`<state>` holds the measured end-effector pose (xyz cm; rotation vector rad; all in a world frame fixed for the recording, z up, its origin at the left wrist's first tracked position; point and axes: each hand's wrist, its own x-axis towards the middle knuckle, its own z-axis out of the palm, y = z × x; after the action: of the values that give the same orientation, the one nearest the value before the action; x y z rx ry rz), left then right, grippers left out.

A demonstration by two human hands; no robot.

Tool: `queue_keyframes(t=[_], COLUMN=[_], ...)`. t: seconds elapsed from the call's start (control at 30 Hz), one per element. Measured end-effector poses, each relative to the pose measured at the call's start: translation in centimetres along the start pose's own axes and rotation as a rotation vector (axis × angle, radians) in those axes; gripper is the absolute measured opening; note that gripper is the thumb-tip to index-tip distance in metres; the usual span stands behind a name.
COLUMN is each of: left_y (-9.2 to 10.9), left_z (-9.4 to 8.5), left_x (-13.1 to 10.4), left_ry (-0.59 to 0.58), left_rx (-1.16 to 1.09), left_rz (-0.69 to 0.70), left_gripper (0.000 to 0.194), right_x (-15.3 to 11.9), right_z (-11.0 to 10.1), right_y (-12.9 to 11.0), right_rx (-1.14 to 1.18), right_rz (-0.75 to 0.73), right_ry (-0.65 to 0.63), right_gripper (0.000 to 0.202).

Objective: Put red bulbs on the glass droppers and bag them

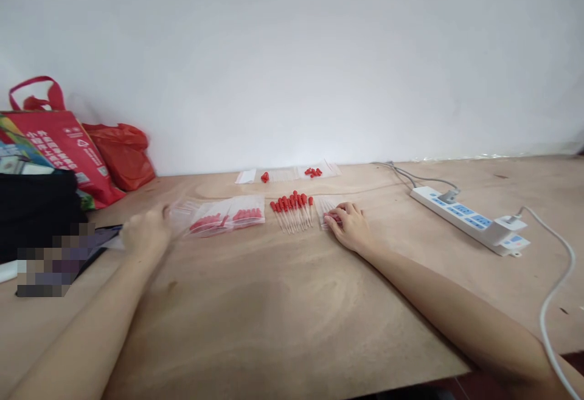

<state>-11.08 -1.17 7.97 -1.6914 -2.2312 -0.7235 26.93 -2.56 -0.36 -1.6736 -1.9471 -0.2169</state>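
Note:
My left hand (pixel 146 229) is blurred at the left, beside a clear plastic bag (pixel 182 212); its fingers are too smeared to read. Bent fingers of my right hand (pixel 349 226) rest on a small clear bag (pixel 325 205) with red pieces partly under them. Between the hands lies a fan of droppers (pixel 294 211) with red bulbs and pale stems. Two zip bags of red bulbs (pixel 205 220) (pixel 246 212) sit left of the fan. Farther back are a bag with thin clear tubes (pixel 283 175) and a bag with loose red bulbs (pixel 314 172).
A white power strip (pixel 469 217) with plugs and cables lies at the right. Red bags (pixel 121 153) and a black item (pixel 39 214) stand at the left, with a partly pixelated flat device (pixel 86 251) before them. A white wall (pixel 292 65) rises behind the wooden table (pixel 255 315).

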Motion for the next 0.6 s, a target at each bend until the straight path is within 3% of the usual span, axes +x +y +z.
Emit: queue_keyframes(t=[0.03, 0.1, 0.13, 0.23, 0.3, 0.4, 0.53, 0.6], left_y=[1.2, 4.2, 5.9, 10.3, 12.1, 12.7, 10.1, 8.7], left_z=[-0.5, -0.9, -0.7, 1.0, 2.1, 2.6, 2.1, 2.0], left_x=[-0.6, -2.7, -4.2, -9.2, -11.7, -12.0, -8.4, -7.5], left_ry=[0.087, 0.145, 0.108, -0.126, -0.278, -0.388, -0.57, -0.699], left_rx=[0.07, 0.022, -0.042, -0.18, -0.26, -0.441, -0.469, -0.412], left_rz=[-0.017, 0.145, 0.244, 0.718, 0.866, 0.882, 1.145, 1.178], left_gripper=[0.037, 0.035, 0.031, 0.026, 0.026, 0.027, 0.033, 0.037], right_x=[0.0, 0.1, 0.1, 0.2, 0.2, 0.4, 0.7, 1.0], right_z=[0.0, 0.0, 0.0, -0.1, -0.1, 0.0, 0.2, 0.2], right_y=[-0.1, -0.2, -0.3, -0.2, 0.0, 0.5, 1.0, 0.8], right_rx=[-0.002, -0.004, -0.003, 0.011, 0.021, 0.029, 0.035, 0.032], right_rz=[-0.004, -0.016, -0.021, -0.032, -0.032, -0.022, -0.025, -0.033], right_ry=[0.001, -0.002, -0.007, -0.032, -0.055, -0.095, -0.11, -0.086], right_gripper=[0.032, 0.031, 0.031, 0.03, 0.03, 0.03, 0.028, 0.027])
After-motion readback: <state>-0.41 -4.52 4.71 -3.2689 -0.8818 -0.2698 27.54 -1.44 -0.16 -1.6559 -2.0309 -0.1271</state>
